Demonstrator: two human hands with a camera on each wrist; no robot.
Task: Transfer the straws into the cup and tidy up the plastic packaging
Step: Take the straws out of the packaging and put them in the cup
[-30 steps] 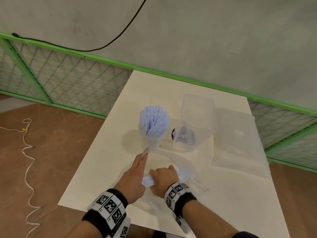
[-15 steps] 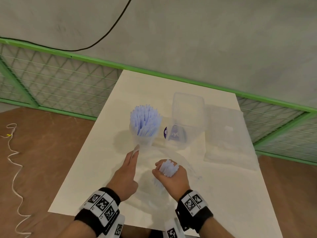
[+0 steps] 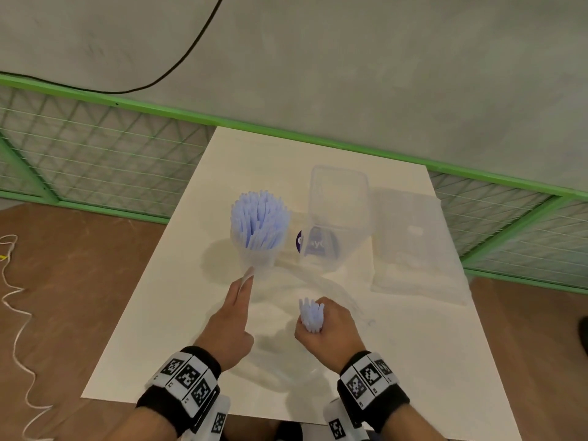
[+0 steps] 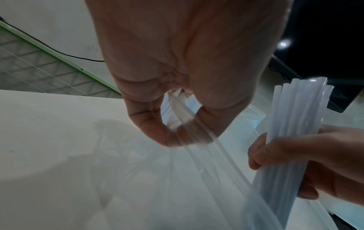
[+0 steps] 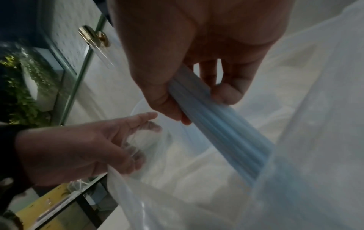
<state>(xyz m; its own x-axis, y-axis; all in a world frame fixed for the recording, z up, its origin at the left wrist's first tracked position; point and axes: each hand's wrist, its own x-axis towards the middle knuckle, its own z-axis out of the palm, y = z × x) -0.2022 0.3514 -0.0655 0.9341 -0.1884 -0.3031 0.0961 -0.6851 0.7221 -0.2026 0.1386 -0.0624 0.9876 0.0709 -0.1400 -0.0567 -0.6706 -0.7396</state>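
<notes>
A clear cup (image 3: pixel 258 259) stands mid-table, packed with pale blue straws (image 3: pixel 259 219). My right hand (image 3: pixel 324 326) grips a small bundle of the same straws (image 3: pixel 311 314) upright; the bundle's lower ends still sit inside the clear plastic bag (image 5: pixel 295 194). My left hand (image 3: pixel 237 308) pinches the bag's edge (image 4: pixel 183 118) between thumb and fingertips, just in front of the cup. The right wrist view shows the bundle (image 5: pixel 216 129) running down into the bag's mouth, and the left wrist view shows the same bundle (image 4: pixel 295 140).
A clear rectangular container (image 3: pixel 339 214) stands right of the cup, with a purple-labelled item (image 3: pixel 313 241) seen through it. Another flat plastic bag (image 3: pixel 413 243) lies at the right on the white table (image 3: pixel 159 329). A green mesh fence (image 3: pixel 95 160) runs behind.
My right hand turned the straw bundle from lying flat to upright and lifted it partly out of the bag. My left hand kept its pinch on the bag's edge.
</notes>
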